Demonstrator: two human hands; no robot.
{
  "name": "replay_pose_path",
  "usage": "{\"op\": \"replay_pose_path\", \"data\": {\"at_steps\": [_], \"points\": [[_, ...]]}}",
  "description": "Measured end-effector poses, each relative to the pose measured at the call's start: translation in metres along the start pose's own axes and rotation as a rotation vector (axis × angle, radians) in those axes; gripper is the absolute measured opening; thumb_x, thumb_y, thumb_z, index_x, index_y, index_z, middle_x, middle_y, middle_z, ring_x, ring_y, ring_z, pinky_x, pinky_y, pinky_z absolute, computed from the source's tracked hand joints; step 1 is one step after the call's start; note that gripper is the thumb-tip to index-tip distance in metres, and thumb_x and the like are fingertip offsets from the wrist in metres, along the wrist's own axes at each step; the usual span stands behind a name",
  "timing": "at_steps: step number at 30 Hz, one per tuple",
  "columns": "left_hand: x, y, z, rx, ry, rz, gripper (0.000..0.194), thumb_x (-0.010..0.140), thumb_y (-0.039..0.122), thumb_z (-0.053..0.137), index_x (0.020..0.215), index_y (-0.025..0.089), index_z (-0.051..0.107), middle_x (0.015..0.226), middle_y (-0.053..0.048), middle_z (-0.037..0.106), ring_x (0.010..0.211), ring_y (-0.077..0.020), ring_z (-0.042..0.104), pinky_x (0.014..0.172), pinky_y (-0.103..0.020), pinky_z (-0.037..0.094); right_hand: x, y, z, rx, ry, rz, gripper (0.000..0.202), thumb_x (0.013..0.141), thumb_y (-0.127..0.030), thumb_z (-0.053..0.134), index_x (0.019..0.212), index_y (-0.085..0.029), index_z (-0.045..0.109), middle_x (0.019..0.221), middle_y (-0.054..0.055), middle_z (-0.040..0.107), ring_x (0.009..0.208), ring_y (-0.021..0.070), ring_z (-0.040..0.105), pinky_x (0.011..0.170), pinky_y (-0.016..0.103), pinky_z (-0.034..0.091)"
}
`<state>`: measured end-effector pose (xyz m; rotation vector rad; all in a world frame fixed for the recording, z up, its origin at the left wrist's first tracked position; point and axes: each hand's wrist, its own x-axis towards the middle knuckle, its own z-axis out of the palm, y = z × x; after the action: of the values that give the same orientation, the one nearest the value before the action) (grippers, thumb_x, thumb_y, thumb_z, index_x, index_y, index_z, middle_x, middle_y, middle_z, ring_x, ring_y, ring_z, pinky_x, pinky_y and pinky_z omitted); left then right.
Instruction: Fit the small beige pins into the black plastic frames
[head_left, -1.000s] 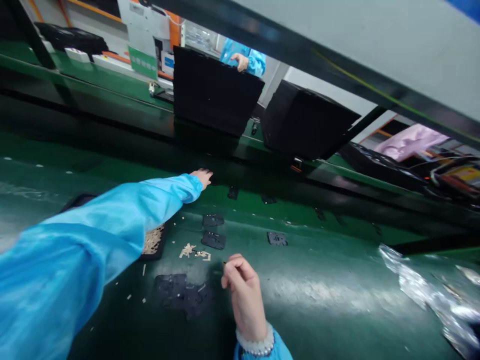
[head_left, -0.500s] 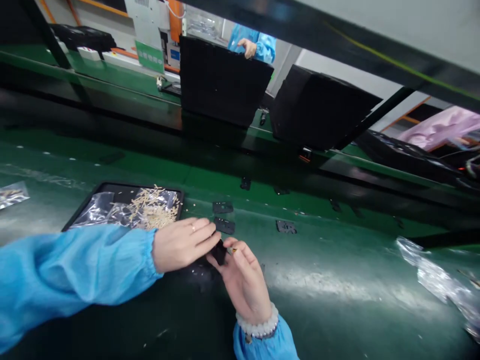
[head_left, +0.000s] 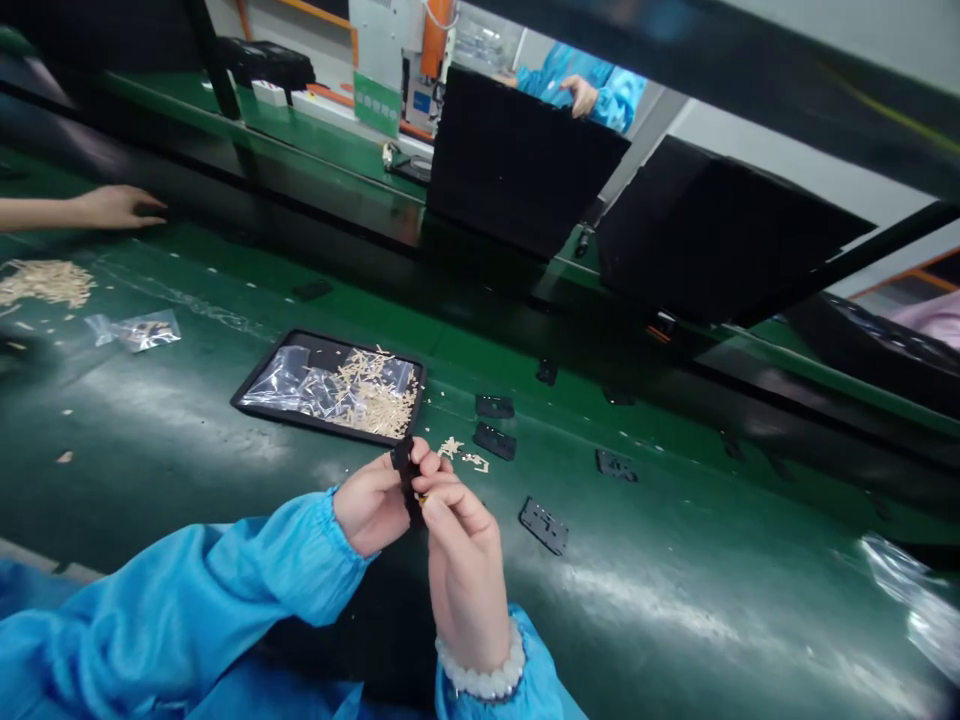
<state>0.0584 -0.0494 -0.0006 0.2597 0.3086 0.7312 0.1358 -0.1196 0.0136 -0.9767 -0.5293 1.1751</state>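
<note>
Raised from the table (head_left: pixel 675 560), a black part (head_left: pixel 406 470) is sitting gripped in my left fingers while my right fingers are pinching a small golden piece (head_left: pixel 423 498) against it

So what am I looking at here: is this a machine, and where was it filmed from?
No machine: these are a person's bare hands, seen from a camera worn on their head. The left hand holds a thin black part; the right hand pinches something tiny and yellowish against it. On the green tabletop lie flat black plates and a black rectangular tray with clear plastic bags and small beige pieces. The hand at upper left is someone else's.
</note>
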Motion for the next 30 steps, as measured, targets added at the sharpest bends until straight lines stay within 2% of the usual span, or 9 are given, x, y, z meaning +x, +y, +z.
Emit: {"op": "replay_pose_path", "data": {"at_steps": [4,9,12,14,17,19,24,30], "points": [[0.001,0.001,0.004,-0.032,0.017,-0.009,0.021,0.062,0.015,0.076,0.061,0.016,0.055,0.06,0.003,0.053,0.076,-0.0124,0.059,0.08,-0.025,0.046,-0.003,0.008,0.001,-0.203,0.046,-0.148,0.007,0.074,-0.021,0.069,0.068,-0.022,0.067,0.089,0.002,0.063,0.096,0.0181,0.055,0.091,0.034,0.039],[0.005,0.003,0.007,0.034,0.103,0.022,0.021,0.065,0.015,0.074,0.065,0.016,0.053,0.063,0.003,0.054,0.072,-0.0117,0.057,0.072,-0.024,0.047,-0.007,0.012,-0.002,-0.32,0.089,-0.195,0.008,0.077,-0.025,0.066,0.069,-0.021,0.067,0.104,0.006,0.059,0.106,0.0225,0.051,0.096,0.04,0.035],[0.007,0.012,0.008,0.032,0.14,0.127,0.02,0.069,0.009,0.068,0.069,0.017,0.051,0.06,0.005,0.049,0.059,-0.0081,0.051,0.064,-0.022,0.046,-0.007,0.009,-0.005,-0.333,0.142,-0.158,0.011,0.076,-0.027,0.066,0.067,-0.02,0.066,0.109,0.007,0.056,0.106,0.0224,0.049,0.091,0.037,0.037],[0.008,0.017,0.009,0.012,0.135,0.16,0.021,0.071,0.005,0.064,0.07,0.018,0.048,0.057,0.007,0.044,0.052,-0.0064,0.046,0.064,-0.022,0.046,-0.005,0.007,-0.005,-0.287,0.148,-0.093,0.013,0.075,-0.028,0.067,0.065,-0.02,0.064,0.101,0.005,0.055,0.097,0.0198,0.05,0.084,0.032,0.039],[0.007,0.021,0.012,-0.014,0.101,0.137,0.024,0.071,0.003,0.061,0.068,0.019,0.043,0.056,0.008,0.039,0.048,-0.0057,0.043,0.064,-0.024,0.046,-0.001,0.006,0.0,-0.158,0.096,0.013,0.018,0.074,-0.028,0.068,0.06,-0.019,0.06,0.084,0.002,0.05,0.083,0.0158,0.046,0.076,0.029,0.038],[0.006,0.021,0.013,-0.026,0.087,0.115,0.025,0.07,0.003,0.06,0.067,0.019,0.041,0.056,0.008,0.038,0.047,-0.0056,0.042,0.064,-0.024,0.047,0.001,0.006,0.005,-0.092,0.064,0.047,0.02,0.074,-0.027,0.067,0.058,-0.019,0.058,0.077,0.0,0.047,0.08,0.0152,0.043,0.076,0.028,0.037],[0.005,0.019,0.013,-0.043,0.077,0.067,0.024,0.069,0.003,0.058,0.066,0.018,0.04,0.055,0.007,0.038,0.046,-0.0055,0.042,0.061,-0.023,0.046,0.003,0.006,0.012,0.009,0.05,0.097,0.02,0.073,-0.026,0.068,0.057,-0.019,0.058,0.071,-0.001,0.045,0.075,0.0138,0.04,0.074,0.027,0.036],[0.006,0.018,0.01,-0.081,0.064,0.048,0.022,0.068,0.001,0.056,0.066,0.018,0.043,0.055,0.007,0.04,0.046,-0.0052,0.044,0.063,-0.023,0.047,0.004,0.007,0.01,0.001,0.047,0.104,0.02,0.071,-0.027,0.069,0.055,-0.019,0.059,0.068,-0.002,0.046,0.073,0.0134,0.039,0.071,0.026,0.036]]}}
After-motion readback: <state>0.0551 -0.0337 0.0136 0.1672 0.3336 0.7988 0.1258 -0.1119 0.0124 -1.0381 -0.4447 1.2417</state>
